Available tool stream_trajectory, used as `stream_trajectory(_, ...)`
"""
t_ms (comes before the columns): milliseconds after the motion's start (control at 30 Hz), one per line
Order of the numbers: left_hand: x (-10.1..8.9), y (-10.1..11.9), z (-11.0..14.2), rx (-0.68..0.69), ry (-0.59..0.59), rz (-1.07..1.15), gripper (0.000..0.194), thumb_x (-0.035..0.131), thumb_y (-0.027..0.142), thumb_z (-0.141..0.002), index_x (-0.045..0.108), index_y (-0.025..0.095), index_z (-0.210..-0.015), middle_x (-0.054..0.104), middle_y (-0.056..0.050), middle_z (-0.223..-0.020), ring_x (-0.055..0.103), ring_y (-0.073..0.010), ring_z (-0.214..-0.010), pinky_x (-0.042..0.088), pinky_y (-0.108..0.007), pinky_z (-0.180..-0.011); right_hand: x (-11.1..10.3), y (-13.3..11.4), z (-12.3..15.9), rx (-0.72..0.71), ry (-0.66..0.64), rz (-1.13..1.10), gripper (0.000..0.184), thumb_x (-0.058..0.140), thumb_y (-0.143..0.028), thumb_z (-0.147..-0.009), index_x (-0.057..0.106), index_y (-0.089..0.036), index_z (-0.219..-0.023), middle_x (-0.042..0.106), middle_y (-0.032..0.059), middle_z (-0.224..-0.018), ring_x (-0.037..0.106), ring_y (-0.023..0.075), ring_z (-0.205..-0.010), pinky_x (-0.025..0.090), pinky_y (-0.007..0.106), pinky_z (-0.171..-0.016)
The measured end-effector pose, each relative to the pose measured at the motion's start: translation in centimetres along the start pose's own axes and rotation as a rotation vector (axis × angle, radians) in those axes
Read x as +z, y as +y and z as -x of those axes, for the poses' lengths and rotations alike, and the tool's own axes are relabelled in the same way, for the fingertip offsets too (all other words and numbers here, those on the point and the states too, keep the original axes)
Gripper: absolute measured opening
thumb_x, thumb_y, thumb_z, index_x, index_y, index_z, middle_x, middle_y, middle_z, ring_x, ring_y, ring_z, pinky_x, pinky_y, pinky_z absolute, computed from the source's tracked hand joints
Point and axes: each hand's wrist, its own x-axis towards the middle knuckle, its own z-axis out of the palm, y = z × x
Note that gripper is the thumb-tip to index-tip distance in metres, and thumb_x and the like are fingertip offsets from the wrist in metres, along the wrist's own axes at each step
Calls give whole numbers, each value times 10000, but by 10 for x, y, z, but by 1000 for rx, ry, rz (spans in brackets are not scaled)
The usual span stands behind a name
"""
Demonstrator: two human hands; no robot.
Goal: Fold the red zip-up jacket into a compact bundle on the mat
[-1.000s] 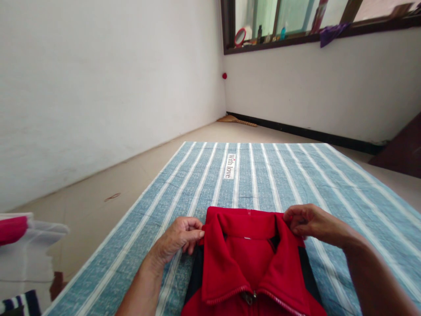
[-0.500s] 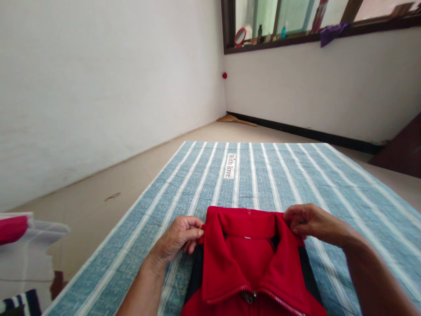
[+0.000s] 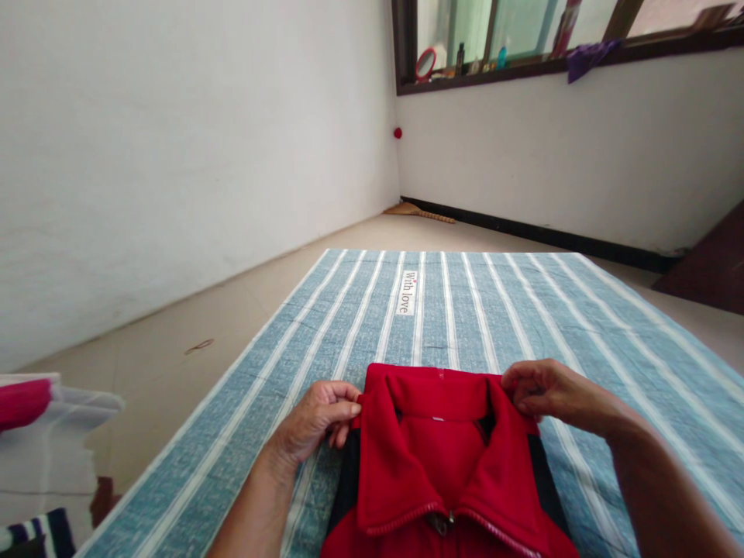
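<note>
It looks like a home. A mirror (image 3: 425, 64) and bottles (image 3: 460, 60) stand on the windowsill (image 3: 511, 77) at one o'clock.

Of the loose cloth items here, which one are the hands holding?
The red, zip-collared fabric jacket: left hand and right hand pinch its upper sides. Striped navy-white fabric and crumpled purple cloth lie elsewhere, untouched.
</note>
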Motion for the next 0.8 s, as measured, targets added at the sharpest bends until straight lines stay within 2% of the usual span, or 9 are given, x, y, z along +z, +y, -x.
stream_trajectory(300, -3, -5, -3, 7, -3, 16, 248, 727, 271, -556, 644, 118, -733, 632, -3, -563, 481, -57, -332, 343, -143, -330, 1, 0, 1, -25, -17, -56, 187, 580, -179, -673, 608, -144, -854, 600, 0, -645, 508, 107, -550, 389, 242, -527)
stream_trajectory(600, -2, -5, -4, 13, -31, 32, 213, 702, 252, -587, 635, 118, -738, 637, -8, -540, 494, -67, -317, 332, -139, -313, 4, -1, 0, -24, 0, -46, 202, 554, -163, -640, 591, -157, -839, 586, -17, -608, 512, 107, -532, 384, 239, -514)
stream_trajectory(800, -3, -8, -4, 24, -58, 59, 213, 698, 251, -593, 632, 120, -747, 629, 2, -532, 500, -71, -321, 346, -147, -321, 11, 0, -1, -13, 63, -42, 198, 515, -127, -632, 562, -153, -822, 555, -42, -553, 486, 92, -493, 350, 228, -488)
